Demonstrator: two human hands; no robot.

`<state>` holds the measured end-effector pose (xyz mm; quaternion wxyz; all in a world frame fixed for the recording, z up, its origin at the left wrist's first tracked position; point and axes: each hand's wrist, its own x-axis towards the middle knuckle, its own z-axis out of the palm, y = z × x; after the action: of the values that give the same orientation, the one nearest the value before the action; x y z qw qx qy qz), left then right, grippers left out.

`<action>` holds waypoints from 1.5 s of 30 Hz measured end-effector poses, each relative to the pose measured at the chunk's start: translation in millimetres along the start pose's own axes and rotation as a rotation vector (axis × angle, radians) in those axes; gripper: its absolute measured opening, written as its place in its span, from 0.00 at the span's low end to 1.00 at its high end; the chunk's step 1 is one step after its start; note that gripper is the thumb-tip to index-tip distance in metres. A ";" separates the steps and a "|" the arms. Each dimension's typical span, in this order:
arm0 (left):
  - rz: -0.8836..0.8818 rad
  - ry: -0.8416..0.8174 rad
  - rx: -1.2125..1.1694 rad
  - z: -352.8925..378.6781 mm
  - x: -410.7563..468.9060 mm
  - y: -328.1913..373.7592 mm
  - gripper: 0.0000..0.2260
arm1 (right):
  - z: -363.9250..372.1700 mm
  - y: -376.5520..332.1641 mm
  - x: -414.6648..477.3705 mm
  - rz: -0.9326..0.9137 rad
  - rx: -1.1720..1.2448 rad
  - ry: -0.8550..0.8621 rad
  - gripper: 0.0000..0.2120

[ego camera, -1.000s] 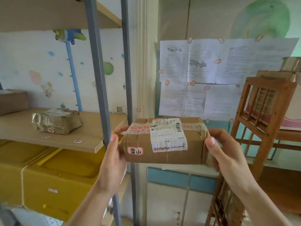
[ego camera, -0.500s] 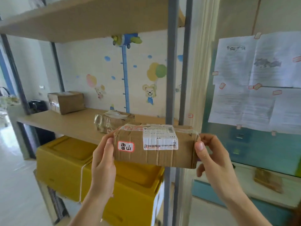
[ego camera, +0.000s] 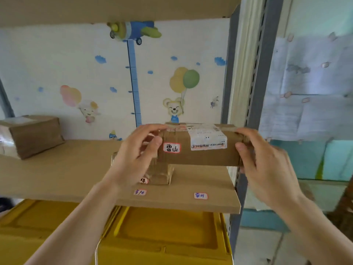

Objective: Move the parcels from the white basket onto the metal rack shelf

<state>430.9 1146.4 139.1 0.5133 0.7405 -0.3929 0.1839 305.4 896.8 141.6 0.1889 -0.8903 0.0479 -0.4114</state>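
Note:
A brown cardboard parcel (ego camera: 198, 155) with a white shipping label and a red-edged sticker hangs just above the right end of the rack shelf (ego camera: 76, 180). My left hand (ego camera: 133, 159) grips its left end and my right hand (ego camera: 267, 165) grips its right end. A smaller taped parcel (ego camera: 160, 175) lies on the shelf under and behind my left hand, mostly hidden. Another brown parcel (ego camera: 32, 134) sits at the shelf's far left. Two small name stickers mark the shelf's front edge. The white basket is out of view.
The rack's grey uprights (ego camera: 256, 115) stand right beside the held parcel. An upper shelf board (ego camera: 114, 8) runs overhead. Yellow crates (ego camera: 162, 238) fill the level below. Taped papers (ego camera: 309, 92) cover the wall at right.
The view has swung left and closer to the rack. Both hands have carried the parcel forward and up, from in front of the upright to over the shelf's right end.

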 end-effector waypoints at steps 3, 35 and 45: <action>0.043 -0.092 0.211 -6.0 21.8 -16.9 0.13 | -0.6 -14.2 6.0 0.008 -0.179 -0.047 0.19; 0.121 -0.341 0.526 11.3 29.5 -64.0 0.11 | 32.4 -5.9 23.0 -0.050 -0.754 -0.403 0.08; 0.145 -0.355 0.578 11.9 27.0 -65.1 0.13 | 32.2 -2.8 25.5 -0.060 -0.642 -0.463 0.12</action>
<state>496.3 1135.8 112.4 0.1914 0.8458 -0.4594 0.1920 346.2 902.8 141.8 -0.1052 -0.9743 0.1042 -0.1695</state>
